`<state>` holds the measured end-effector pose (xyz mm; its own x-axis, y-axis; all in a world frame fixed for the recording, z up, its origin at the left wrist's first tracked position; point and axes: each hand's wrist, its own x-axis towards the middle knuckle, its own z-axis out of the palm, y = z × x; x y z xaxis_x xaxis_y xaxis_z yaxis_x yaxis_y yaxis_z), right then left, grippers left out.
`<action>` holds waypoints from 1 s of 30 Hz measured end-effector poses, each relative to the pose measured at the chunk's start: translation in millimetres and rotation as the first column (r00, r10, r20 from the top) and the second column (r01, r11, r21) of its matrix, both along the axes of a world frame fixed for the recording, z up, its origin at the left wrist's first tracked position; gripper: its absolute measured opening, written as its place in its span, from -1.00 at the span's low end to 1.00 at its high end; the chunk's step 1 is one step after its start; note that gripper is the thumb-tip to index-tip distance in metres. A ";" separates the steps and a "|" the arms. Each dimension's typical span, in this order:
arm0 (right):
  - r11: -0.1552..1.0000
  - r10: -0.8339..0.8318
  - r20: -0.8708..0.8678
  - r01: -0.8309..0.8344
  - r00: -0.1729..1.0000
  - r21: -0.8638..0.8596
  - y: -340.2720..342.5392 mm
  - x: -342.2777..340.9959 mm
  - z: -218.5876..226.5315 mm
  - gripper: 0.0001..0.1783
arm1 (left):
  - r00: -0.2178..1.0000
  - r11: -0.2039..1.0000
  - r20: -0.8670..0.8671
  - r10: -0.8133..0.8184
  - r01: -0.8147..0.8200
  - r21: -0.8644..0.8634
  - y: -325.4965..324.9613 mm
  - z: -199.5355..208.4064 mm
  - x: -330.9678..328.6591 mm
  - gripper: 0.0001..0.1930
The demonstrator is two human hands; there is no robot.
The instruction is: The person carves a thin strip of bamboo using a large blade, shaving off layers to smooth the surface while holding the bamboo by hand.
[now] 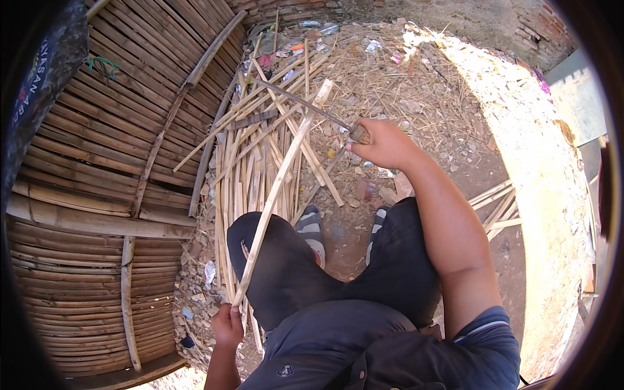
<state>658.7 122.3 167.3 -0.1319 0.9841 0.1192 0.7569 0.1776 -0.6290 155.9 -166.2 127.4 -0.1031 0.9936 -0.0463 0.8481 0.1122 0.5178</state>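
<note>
Left hand (227, 325), fingers closed, grips the near end of a bamboo strip (276, 188). Strip runs across the left knee, up and away toward the pile of bamboo slats (253, 169) on the ground. Right hand (383, 143), fingers closed on a knife handle (359, 134), holds the long blade (299, 101) crossing the strip's far end.
</note>
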 end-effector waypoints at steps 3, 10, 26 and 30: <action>0.980 0.147 0.172 -0.166 0.974 0.105 -3.7 -0.8 1.0 -0.53 | 0.999 0.999 -0.034 0.016 -0.015 0.034 -5.4 -7.0 2.0 -0.63; 0.991 0.135 0.356 -0.131 0.925 -0.035 -14.2 -18.8 27.8 -0.60 | 0.992 0.994 -0.128 0.004 0.010 0.111 -10.2 -4.2 2.6 -0.69; 0.997 -0.037 -0.025 0.038 0.999 0.068 3.0 29.4 -6.1 -0.56 | 0.985 0.995 -0.172 -0.010 0.026 0.092 -9.9 4.0 9.6 -0.70; 1.000 0.014 0.074 -0.014 0.997 -0.001 0.8 26.2 11.6 -0.58 | 0.983 0.998 -0.183 0.025 -0.013 0.068 -30.9 -5.4 3.4 -0.70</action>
